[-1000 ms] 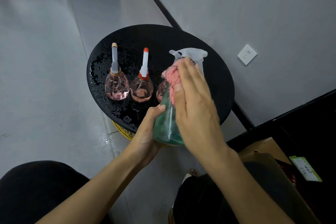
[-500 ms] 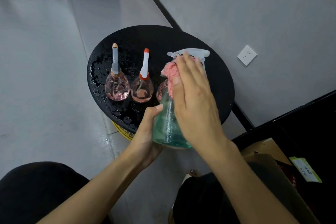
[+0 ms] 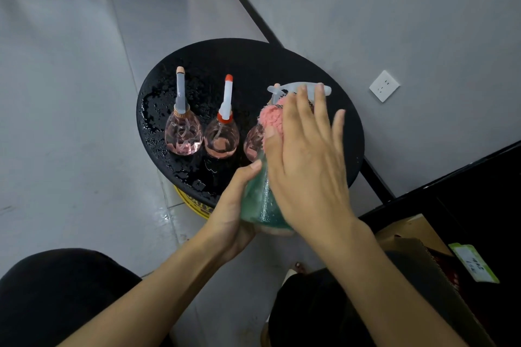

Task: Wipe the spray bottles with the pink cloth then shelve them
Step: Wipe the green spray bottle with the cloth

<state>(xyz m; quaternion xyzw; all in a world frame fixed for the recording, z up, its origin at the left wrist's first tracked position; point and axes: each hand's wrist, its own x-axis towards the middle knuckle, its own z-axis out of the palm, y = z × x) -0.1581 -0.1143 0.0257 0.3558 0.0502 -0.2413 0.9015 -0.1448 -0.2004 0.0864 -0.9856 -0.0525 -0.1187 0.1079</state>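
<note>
While the left hand (image 3: 231, 214) grips the green spray bottle (image 3: 259, 203) at its base, above the near edge of the round table (image 3: 253, 65), the right hand (image 3: 307, 166) presses the pink cloth (image 3: 272, 124) flat-fingered against its shoulder. The bottle's axis runs away from the person, top farthest. Count: one green bottle, three pink bottles (image 3: 183, 135) on the table, one cloth.

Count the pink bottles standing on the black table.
3: left bottle, middle bottle, third bottle half hidden behind the pink cloth; others may be hidden.
</note>
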